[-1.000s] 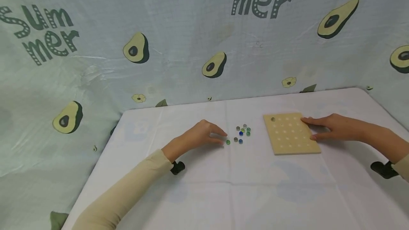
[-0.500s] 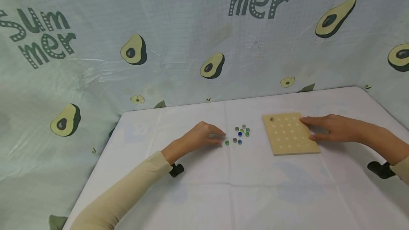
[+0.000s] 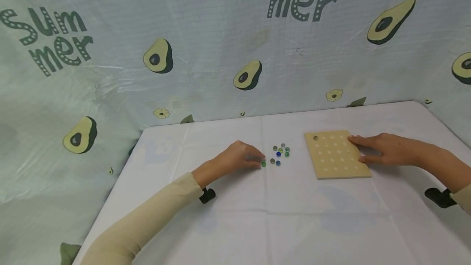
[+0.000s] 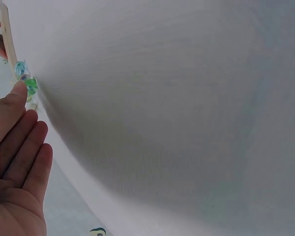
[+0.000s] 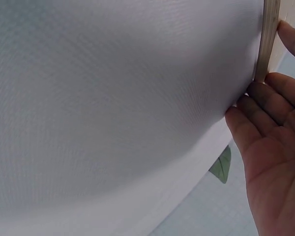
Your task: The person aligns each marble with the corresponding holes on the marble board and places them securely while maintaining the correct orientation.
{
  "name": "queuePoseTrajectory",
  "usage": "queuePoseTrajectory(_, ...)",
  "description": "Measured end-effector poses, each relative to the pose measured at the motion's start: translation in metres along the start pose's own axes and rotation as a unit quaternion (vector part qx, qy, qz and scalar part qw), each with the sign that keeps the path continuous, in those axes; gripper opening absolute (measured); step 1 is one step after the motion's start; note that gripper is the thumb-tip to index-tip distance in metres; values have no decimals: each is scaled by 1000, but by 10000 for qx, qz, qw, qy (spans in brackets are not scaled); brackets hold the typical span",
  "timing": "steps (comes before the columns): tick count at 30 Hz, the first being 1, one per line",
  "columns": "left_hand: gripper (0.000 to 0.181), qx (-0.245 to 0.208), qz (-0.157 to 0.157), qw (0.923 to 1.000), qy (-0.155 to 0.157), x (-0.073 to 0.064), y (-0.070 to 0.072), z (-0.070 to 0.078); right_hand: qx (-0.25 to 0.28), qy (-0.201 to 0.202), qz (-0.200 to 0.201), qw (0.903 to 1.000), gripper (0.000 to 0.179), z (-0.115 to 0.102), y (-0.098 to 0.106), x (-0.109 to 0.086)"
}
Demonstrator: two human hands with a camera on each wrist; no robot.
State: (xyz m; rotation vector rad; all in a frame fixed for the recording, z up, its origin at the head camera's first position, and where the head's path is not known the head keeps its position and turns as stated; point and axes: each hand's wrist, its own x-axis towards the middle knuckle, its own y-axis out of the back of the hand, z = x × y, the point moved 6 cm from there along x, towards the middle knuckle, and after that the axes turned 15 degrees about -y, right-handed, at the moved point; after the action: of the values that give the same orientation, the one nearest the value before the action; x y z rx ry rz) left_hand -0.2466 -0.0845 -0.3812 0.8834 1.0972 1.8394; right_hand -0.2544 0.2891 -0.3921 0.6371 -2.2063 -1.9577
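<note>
In the head view my left hand (image 3: 239, 159) is at the left end of a group of glass marbles (image 3: 278, 154), its thumb and index finger on either side of a green marble (image 3: 263, 164). The left wrist view has the thumb tip beside that green marble (image 4: 31, 86); the index finger is mostly hidden. On the right, a square wooden board (image 3: 335, 168) with rows of shallow holes lies flat. A clear marble (image 3: 315, 138) sits in its far left corner hole. My right hand (image 3: 390, 149) rests its thumb and fingertips against the board's right edge.
A white cloth covers the table (image 3: 235, 224). Behind it hangs a pale curtain (image 3: 206, 52) printed with avocados and lettering. Dark wrist cameras (image 3: 207, 195) are strapped under both forearms.
My left hand has moved slightly right, bringing its fingertips to the green marble. The right hand stays at the board's edge, and the board has not moved. The head view shifts a little.
</note>
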Motion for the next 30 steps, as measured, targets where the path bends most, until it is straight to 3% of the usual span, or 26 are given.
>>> queuePoseTrajectory(11,26,193,-156,9996,-112,9,-8,-1,46,-66,-4,10000,72,-1,-1,0)
queuePoseTrajectory(24,21,319,4,9992,-252,9,-7,4,-10,61,50,10000,70,0,1,-1)
queuePoseTrajectory(30,18,390,313,9985,-202,8,3,7,-17,121,121,9999,69,1,1,-1)
